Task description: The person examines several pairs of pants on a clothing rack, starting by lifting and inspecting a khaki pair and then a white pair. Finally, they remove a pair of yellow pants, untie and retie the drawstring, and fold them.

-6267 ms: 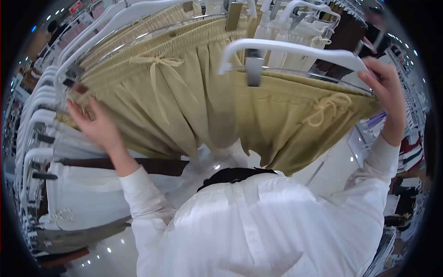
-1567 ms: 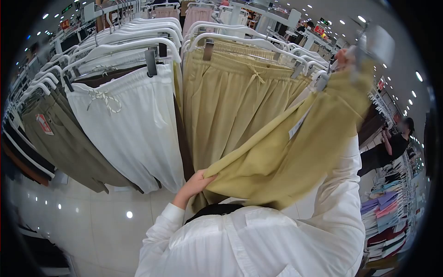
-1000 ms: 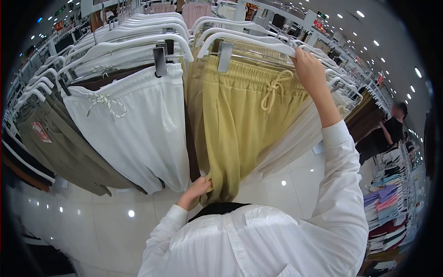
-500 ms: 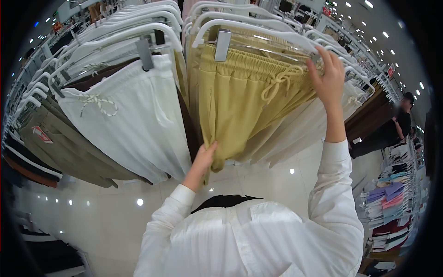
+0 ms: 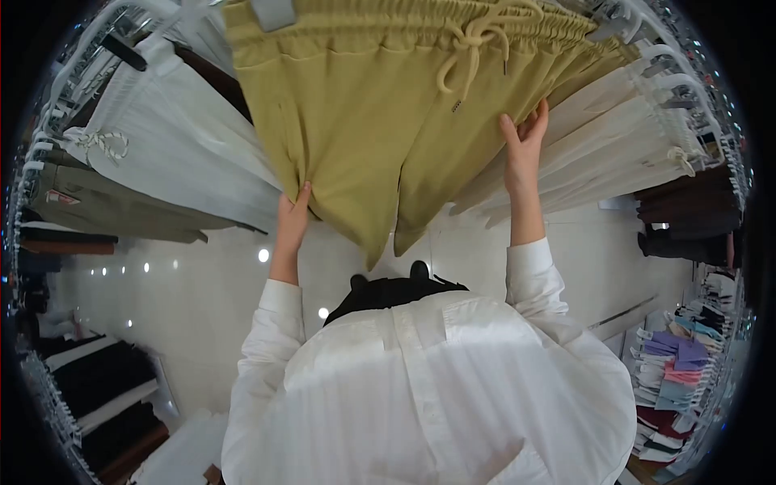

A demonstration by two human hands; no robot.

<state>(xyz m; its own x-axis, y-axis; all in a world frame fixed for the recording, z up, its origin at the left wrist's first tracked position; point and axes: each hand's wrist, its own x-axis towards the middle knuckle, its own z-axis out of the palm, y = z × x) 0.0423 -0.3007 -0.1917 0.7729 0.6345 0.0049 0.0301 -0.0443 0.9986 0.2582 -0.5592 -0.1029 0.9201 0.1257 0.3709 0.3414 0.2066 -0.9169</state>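
A pair of mustard-yellow drawstring trousers [image 5: 347, 137] hangs in front of me, clipped at its elastic waistband. A tied cord bow [image 5: 471, 40] sits on the waistband. My left hand [image 5: 293, 217] grips the left side edge of the trousers, thumb on the front and fingers behind. On the other side, my right hand [image 5: 526, 149] has hold of the right edge, thumb in front, its fingers partly hidden behind the fabric. The legs spread between my hands, their lower ends pointing down toward the floor.
White drawstring trousers [image 5: 174, 129] and olive trousers [image 5: 113, 198] hang at left. Cream trousers [image 5: 594, 149] hang at right. Small colourful garments [image 5: 675, 356] fill a rack at lower right; dark clothes [image 5: 105, 376] hang at lower left. The tiled floor [image 5: 202, 299] is shiny.
My right hand has come down from the hanger to the trousers' right edge. My left hand has moved left. The yellow trousers are now closer and spread wider, and my view tilts further down.
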